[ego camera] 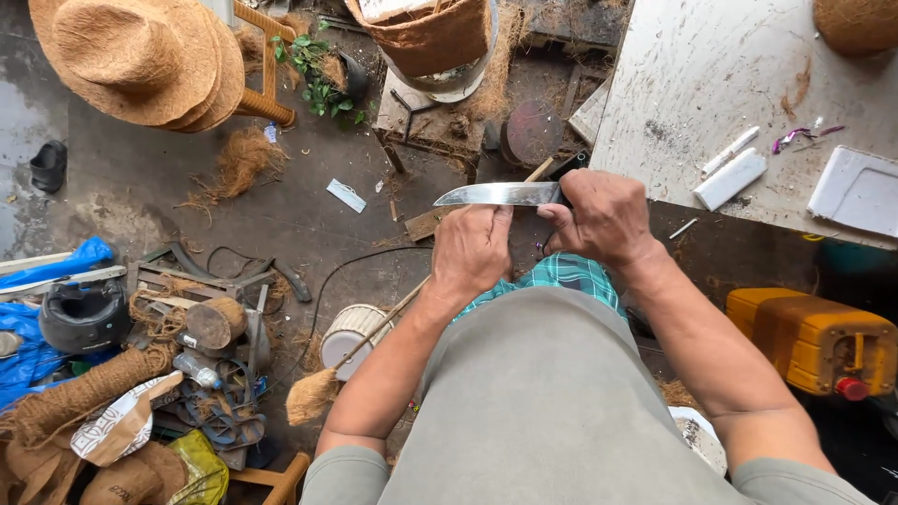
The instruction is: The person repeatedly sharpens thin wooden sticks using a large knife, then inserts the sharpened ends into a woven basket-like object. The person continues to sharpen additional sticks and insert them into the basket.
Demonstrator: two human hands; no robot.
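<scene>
- Head view, nearest you: your left hand point(472, 251) is curled into a closed grip just under the knife point(500, 194), thumb and fingertips up against the blade's lower edge, apparently pinching a thin stick point(388, 318) that runs down toward 7 o'clock.
- Your right hand point(603, 217), at 3 o'clock from the left, is clenched round the knife's dark handle, with the blade pointing toward 9 o'clock.
- Judge the knife stiff, light and sharp along its edge; bare steel looks slick, so hold by the handle only and keep fingertips off the edge.
- The stick looks slender and springy; it would likely bend or split if squeezed far from the blade.
- Farther off at 2 o'clock, the pale surface point(711, 84) carries small white pieces.
- At 10 o'clock, straw hats point(140, 56) hang above the floor.
</scene>
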